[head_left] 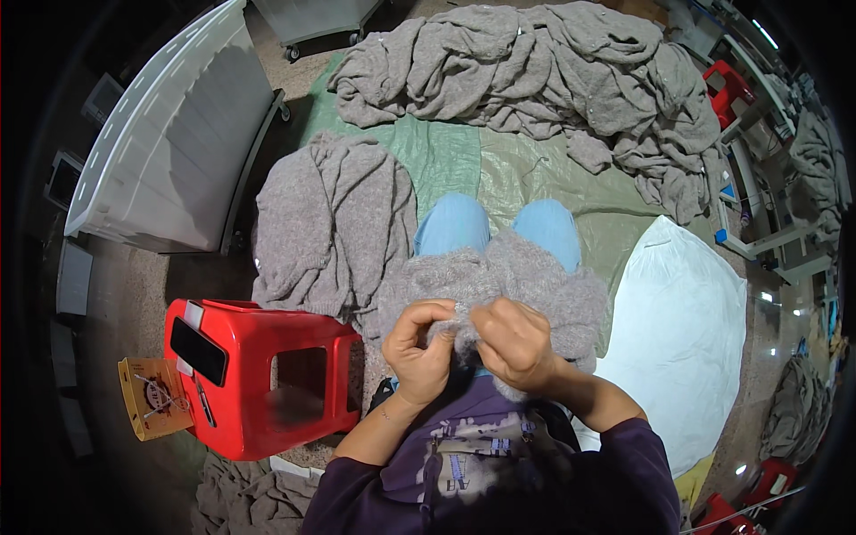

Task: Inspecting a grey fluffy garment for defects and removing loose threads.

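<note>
A fuzzy grey-brown knitted garment [562,290] lies across my lap over light blue trousers [455,223]. My left hand [419,352] pinches a bit of its knit between thumb and fingers. Close beside it, my right hand [513,339] is closed, fingers curled in, slightly smeared by motion. Whether a small tool or thread sits in the right fingers is too hidden to make out. The two hands nearly meet over a raised edge of the knit.
Left of me, a red plastic stool [241,383] on its side carries a phone [198,350]; a yellow box [153,397] adjoins it. More knitwear [330,223] lies left and in a long heap [526,71] ahead. A white sack [682,339] lies right, a white wheeled bin [178,134] far left.
</note>
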Demonstrator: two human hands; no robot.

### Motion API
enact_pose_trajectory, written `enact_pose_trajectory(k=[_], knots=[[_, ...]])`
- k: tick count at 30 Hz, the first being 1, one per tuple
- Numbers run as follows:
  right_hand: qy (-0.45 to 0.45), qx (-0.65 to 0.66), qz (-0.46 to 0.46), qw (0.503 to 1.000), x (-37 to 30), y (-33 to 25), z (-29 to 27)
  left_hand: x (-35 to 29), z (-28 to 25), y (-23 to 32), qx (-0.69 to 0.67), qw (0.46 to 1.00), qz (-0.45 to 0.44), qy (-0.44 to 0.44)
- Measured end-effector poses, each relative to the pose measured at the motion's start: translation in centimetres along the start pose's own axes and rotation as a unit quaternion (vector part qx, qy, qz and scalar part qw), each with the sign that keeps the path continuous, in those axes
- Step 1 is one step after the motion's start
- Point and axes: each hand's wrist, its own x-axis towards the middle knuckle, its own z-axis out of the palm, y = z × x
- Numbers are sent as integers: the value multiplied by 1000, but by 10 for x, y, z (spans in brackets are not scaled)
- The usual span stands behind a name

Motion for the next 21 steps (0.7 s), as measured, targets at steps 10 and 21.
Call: enact_pose_trajectory(k=[10,21], knots=[[-64,-24,-59,996,5,9,-3,8,-5,1,-93,992,-89,4],[-194,109,106,969,18,19,-19,18,-18,3,-57,990,-89,-92]])
